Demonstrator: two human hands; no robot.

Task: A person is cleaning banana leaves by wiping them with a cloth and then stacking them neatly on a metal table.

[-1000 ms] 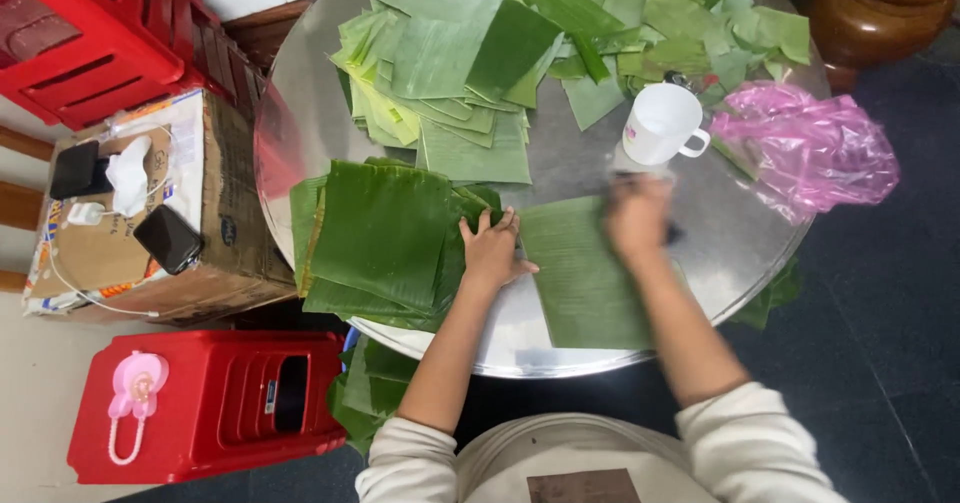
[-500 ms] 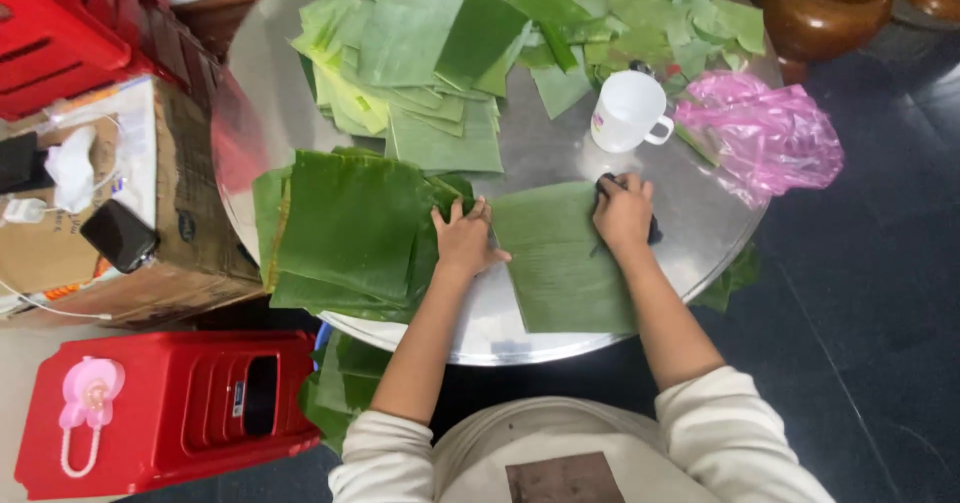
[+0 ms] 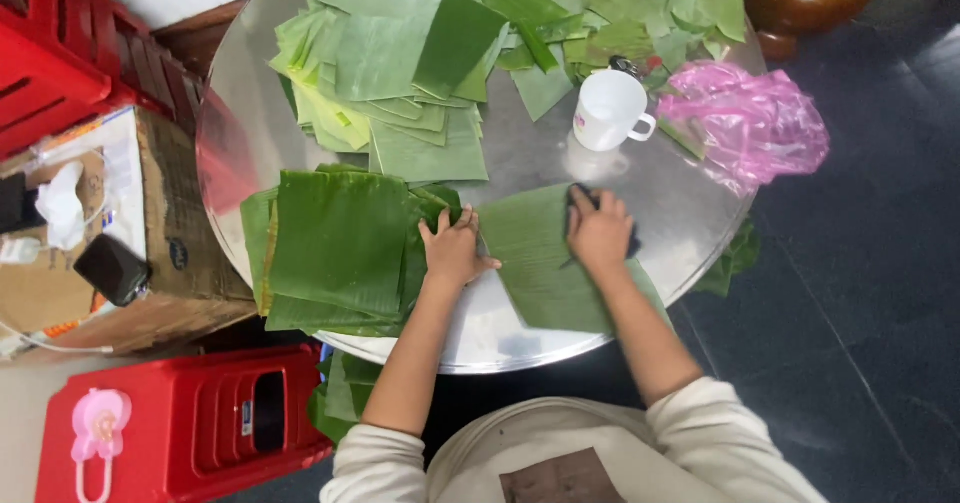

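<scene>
Looking down from the head camera, we press our left hand (image 3: pixel 455 250) flat, fingers spread, on a flat green banana leaf piece (image 3: pixel 545 263) lying on the round shiny metal table (image 3: pixel 690 203), while our right hand (image 3: pixel 598 231) clenches a dark cloth (image 3: pixel 583 199) against the leaf.

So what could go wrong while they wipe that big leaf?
The white mug stands just beyond the right hand, which presses a dark cloth on the leaf; a long stroke could knock it over. The leaf's near edge reaches the rim of the round metal table, so it might slide off if the left hand lets go. The stack of dark green leaves also overhangs the rim and could slip.
</scene>
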